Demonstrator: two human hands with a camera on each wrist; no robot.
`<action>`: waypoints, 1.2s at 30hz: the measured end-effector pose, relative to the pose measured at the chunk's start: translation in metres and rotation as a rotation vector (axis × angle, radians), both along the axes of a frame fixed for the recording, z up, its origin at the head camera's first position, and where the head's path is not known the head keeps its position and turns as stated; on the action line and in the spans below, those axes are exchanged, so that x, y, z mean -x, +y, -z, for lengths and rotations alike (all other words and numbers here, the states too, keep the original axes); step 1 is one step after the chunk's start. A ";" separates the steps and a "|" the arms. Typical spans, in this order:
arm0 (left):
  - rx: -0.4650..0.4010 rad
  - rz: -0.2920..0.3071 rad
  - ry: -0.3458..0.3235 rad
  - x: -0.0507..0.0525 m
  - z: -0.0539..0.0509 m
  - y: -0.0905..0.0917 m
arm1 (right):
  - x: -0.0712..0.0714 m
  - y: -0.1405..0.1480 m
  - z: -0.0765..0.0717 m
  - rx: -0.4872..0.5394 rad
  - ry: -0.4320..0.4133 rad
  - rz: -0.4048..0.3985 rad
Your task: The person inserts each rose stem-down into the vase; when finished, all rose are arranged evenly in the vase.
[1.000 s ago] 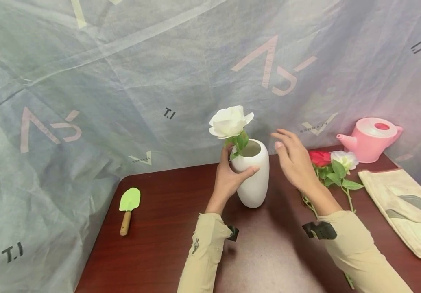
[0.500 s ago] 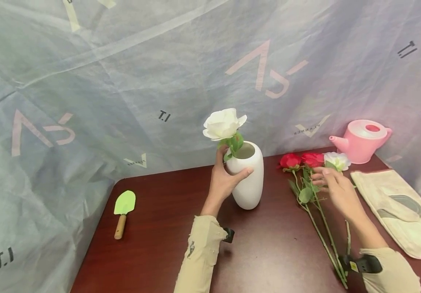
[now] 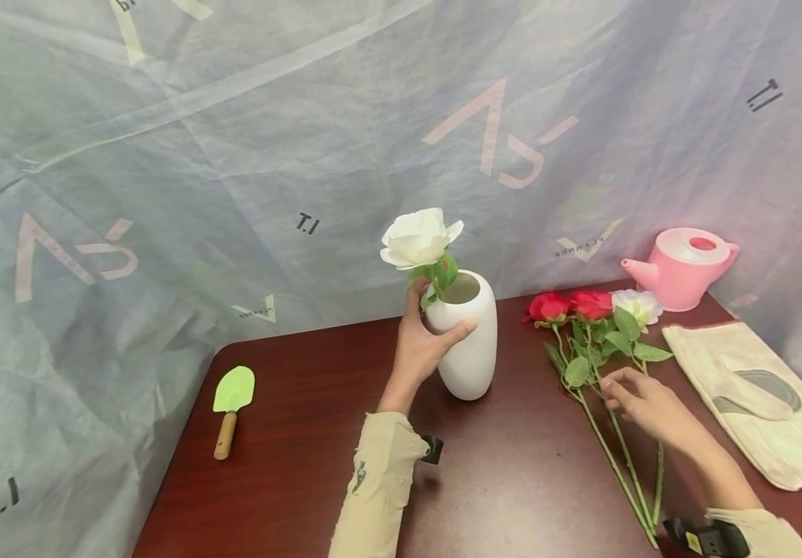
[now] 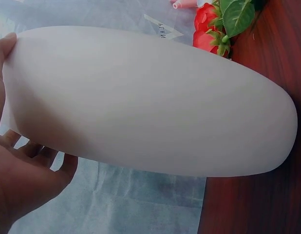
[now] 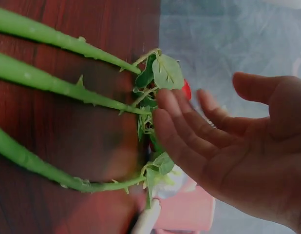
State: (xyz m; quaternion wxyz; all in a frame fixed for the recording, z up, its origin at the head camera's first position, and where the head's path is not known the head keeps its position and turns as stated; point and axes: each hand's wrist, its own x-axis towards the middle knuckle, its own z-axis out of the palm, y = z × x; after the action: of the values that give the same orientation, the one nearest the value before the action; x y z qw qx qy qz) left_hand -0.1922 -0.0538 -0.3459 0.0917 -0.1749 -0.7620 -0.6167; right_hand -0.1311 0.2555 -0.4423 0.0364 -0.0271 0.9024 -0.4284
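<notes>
My left hand (image 3: 418, 349) grips the upper part of a white vase (image 3: 473, 353), thumb across its front and fingers behind it. The vase stands upright on the table. A white rose (image 3: 417, 240) with green leaves rises at the vase's mouth; where its stem ends is hidden. To the right lie two red roses (image 3: 590, 304) and a paler white rose (image 3: 638, 307), stems towards me. Over those stems hovers my right hand (image 3: 652, 407), fingers loosely extended and nothing held. In the right wrist view, its fingertips are close to the leaves (image 5: 167, 72); contact is unclear.
A pink watering can (image 3: 686, 271) stands at the back right. Cream work gloves (image 3: 756, 395) lie in front of it. A green trowel (image 3: 233, 391) with a wooden handle is on the left. Grey fabric (image 3: 345, 155) hangs behind the dark red table (image 3: 303, 434).
My right hand has moved from beside the vase rightward and towards me, to the flower stems. The left hand keeps its grip on the vase. The head view has shifted slightly.
</notes>
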 end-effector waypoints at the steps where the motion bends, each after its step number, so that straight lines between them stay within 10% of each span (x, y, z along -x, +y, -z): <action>1: 0.000 -0.001 0.000 0.000 0.000 0.000 | -0.001 0.000 0.001 -0.013 -0.011 -0.007; 36: 0.006 0.009 -0.007 -0.001 -0.002 -0.001 | 0.022 -0.038 0.027 -0.334 0.006 -0.012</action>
State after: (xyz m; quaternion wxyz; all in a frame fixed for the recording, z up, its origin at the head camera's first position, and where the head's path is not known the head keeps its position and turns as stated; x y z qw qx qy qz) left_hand -0.1912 -0.0548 -0.3441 0.0858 -0.1762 -0.7633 -0.6156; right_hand -0.1528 0.2174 -0.4688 0.0403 -0.0272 0.9611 -0.2720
